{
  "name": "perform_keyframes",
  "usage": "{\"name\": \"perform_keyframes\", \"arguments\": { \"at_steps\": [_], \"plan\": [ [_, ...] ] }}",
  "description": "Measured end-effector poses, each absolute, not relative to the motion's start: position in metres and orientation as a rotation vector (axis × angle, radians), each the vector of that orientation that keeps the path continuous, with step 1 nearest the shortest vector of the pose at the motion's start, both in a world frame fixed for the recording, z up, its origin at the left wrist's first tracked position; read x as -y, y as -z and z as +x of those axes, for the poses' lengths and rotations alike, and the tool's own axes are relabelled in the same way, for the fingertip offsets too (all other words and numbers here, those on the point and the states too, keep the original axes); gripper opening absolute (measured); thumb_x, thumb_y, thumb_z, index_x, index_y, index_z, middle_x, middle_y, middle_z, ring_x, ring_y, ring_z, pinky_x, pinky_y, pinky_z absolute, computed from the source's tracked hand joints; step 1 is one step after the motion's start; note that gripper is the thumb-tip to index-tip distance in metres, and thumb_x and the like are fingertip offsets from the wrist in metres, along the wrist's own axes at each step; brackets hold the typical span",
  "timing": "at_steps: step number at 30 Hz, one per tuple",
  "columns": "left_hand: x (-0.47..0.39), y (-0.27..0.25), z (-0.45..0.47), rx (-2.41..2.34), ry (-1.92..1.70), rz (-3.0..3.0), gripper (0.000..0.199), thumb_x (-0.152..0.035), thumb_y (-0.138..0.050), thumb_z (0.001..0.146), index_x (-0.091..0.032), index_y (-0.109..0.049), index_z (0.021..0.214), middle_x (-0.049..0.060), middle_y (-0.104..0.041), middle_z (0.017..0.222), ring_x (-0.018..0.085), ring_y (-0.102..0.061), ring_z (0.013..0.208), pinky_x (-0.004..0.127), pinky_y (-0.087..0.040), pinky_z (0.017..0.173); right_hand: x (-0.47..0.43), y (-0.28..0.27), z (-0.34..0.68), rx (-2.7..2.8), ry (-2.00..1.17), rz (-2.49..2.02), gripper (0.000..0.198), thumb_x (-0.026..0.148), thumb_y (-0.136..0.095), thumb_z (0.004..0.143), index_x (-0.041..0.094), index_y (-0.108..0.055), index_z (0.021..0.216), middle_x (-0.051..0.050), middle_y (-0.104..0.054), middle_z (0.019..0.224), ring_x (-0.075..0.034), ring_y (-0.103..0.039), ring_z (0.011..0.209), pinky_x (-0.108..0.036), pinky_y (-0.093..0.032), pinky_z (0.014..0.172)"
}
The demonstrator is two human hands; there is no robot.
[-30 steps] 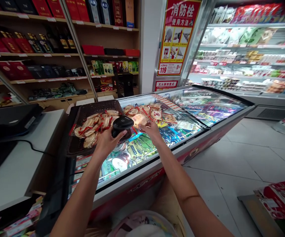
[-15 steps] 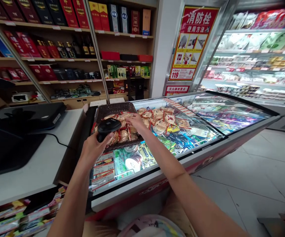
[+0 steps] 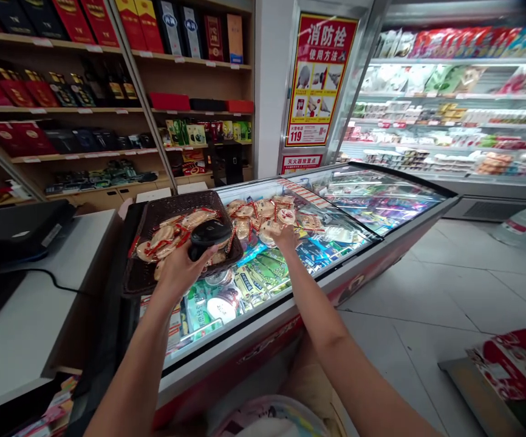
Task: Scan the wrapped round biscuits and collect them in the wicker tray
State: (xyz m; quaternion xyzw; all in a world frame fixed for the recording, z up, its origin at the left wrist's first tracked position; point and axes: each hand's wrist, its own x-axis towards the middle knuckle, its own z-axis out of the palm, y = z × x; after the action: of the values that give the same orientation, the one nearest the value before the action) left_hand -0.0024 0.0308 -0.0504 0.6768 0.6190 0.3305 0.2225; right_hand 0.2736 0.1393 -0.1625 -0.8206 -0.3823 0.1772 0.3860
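My left hand (image 3: 178, 267) grips a black handheld barcode scanner (image 3: 209, 233) by its handle, above the right part of a dark brown woven basket (image 3: 138, 285). Inside the basket lie several round, flat baked goods (image 3: 165, 233) in clear wrappers with red edges. My right hand (image 3: 285, 238) reaches out over the freezer's glass top, at the near edge of a pile of similar wrapped baked goods (image 3: 265, 209). Its fingers point away from me and are too foreshortened to show whether they hold a pack.
The basket and pile rest on a chest freezer's glass top (image 3: 345, 252), with colourful ice cream packs (image 3: 263, 273) beneath. At left is a white counter (image 3: 81, 261) with a black device and cable. Shelves of boxes (image 3: 190, 54) stand behind; a red-patterned box (image 3: 513, 364) is at lower right.
My right hand has left the basket and moved right to the pile on the glass. The scanner stays in my left hand over the basket. The view has turned right.
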Motion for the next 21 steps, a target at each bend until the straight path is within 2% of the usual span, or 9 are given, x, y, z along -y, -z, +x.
{"name": "perform_keyframes", "arguments": {
  "at_steps": [2, 4, 7, 11, 15, 18, 21],
  "plan": [
    [-0.029, 0.047, 0.011, -1.721, -0.817, 1.948, 0.060, -0.073, -0.056, 0.075, -0.018, -0.069, 0.098, 0.001, -0.067, 0.056, 0.024, -0.065, 0.060, 0.028, -0.042, 0.056, -0.143, 0.168, 0.279, 0.926, -0.546, -1.952, 0.083, 0.039, -0.082, 0.064, 0.011, -0.049, 0.134, -0.023, -0.057, 0.134, -0.039, -0.049, 0.129, -0.052, -0.036, 0.106],
    [-0.028, 0.042, 0.022, -1.726, -0.740, 2.012, 0.062, -0.074, -0.054, 0.076, -0.018, -0.069, 0.099, 0.001, -0.067, 0.056, 0.024, -0.066, 0.060, 0.029, -0.042, 0.057, -0.146, 0.172, 0.283, 0.883, -0.610, -1.796, 0.066, 0.034, -0.078, 0.065, 0.015, -0.057, 0.124, -0.014, -0.066, 0.120, -0.032, -0.061, 0.115, -0.042, -0.047, 0.095],
    [-0.027, 0.037, 0.034, -1.724, -0.717, 2.052, 0.063, -0.073, -0.055, 0.076, -0.017, -0.069, 0.100, 0.002, -0.069, 0.059, 0.025, -0.066, 0.063, 0.029, -0.041, 0.057, -0.143, 0.175, 0.291, 0.830, -0.648, -1.643, 0.048, 0.033, -0.071, 0.070, 0.017, -0.062, 0.115, -0.008, -0.071, 0.102, -0.024, -0.066, 0.095, -0.032, -0.052, 0.078],
    [-0.028, 0.035, 0.043, -1.717, -0.671, 2.091, 0.064, -0.074, -0.056, 0.074, -0.018, -0.069, 0.101, 0.003, -0.071, 0.063, 0.025, -0.067, 0.064, 0.028, -0.040, 0.056, -0.122, 0.168, 0.302, 0.744, -0.688, -1.371, 0.042, 0.037, -0.067, 0.074, 0.020, -0.059, 0.111, -0.002, -0.068, 0.086, -0.016, -0.062, 0.073, -0.025, -0.048, 0.060],
    [-0.027, 0.036, 0.048, -1.695, -0.633, 2.126, 0.067, -0.076, -0.054, 0.074, -0.016, -0.069, 0.101, 0.005, -0.071, 0.066, 0.026, -0.067, 0.067, 0.028, -0.039, 0.056, -0.094, 0.149, 0.304, 0.861, -0.876, -1.160, 0.035, 0.049, -0.070, 0.072, 0.022, -0.059, 0.093, 0.006, -0.054, 0.063, -0.009, -0.044, 0.048, -0.021, -0.035, 0.044],
    [-0.025, 0.038, 0.046, -1.683, -0.647, 2.132, 0.069, -0.076, -0.053, 0.074, -0.015, -0.069, 0.102, 0.005, -0.070, 0.065, 0.025, -0.066, 0.066, 0.028, -0.038, 0.055, -0.080, 0.134, 0.296, 0.968, -0.945, -1.084, 0.040, 0.053, -0.072, 0.071, 0.022, -0.059, 0.090, 0.008, -0.047, 0.058, -0.007, -0.037, 0.044, -0.020, -0.028, 0.041],
    [-0.023, 0.040, 0.040, -1.701, -0.658, 2.120, 0.069, -0.076, -0.053, 0.075, -0.015, -0.070, 0.103, 0.003, -0.068, 0.063, 0.024, -0.064, 0.063, 0.027, -0.038, 0.054, -0.074, 0.126, 0.282, 1.025, -0.934, -1.076, 0.042, 0.055, -0.073, 0.071, 0.022, -0.060, 0.094, 0.008, -0.047, 0.060, -0.006, -0.038, 0.046, -0.020, -0.029, 0.042]
  ]
}}
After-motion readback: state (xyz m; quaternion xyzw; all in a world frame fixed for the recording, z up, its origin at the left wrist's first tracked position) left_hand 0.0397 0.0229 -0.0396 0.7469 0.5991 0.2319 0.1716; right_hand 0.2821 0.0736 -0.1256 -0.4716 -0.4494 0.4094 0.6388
